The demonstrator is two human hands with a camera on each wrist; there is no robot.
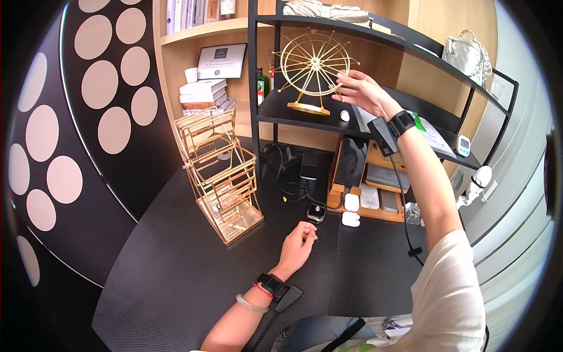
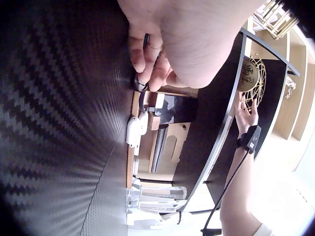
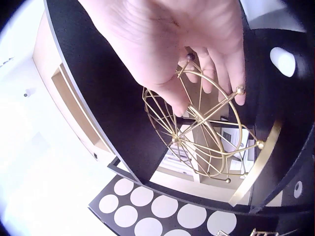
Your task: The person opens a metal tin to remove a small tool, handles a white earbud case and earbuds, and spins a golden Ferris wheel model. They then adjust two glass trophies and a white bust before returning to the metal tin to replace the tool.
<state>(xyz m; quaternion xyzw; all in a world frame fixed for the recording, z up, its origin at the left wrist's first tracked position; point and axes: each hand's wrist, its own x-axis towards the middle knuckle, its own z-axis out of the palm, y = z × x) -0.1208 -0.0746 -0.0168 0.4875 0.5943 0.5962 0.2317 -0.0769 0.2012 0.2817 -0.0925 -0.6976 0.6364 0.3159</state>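
My right hand (image 1: 365, 94) holds a gold Ferris wheel model (image 1: 315, 63) by the side of its rim, over the middle shelf. In the right wrist view the thumb (image 3: 181, 105) lies on one side of the wires, with the other fingers behind them. The round underside of the gold base (image 2: 247, 76) shows in the left wrist view. My left hand (image 1: 298, 249) rests on the black desk, loosely curled and holding nothing. Just beyond its fingertips sits a small black object with a shiny top (image 1: 316, 212).
A gold wire rack (image 1: 226, 182) stands on the desk at left. Behind my left hand are a wooden organizer (image 1: 375, 214), white earbud cases (image 1: 351, 219) and black cables (image 1: 287, 186). The middle shelf (image 1: 272, 111) carries a small white object (image 1: 344, 115) and a white timer (image 1: 463, 145).
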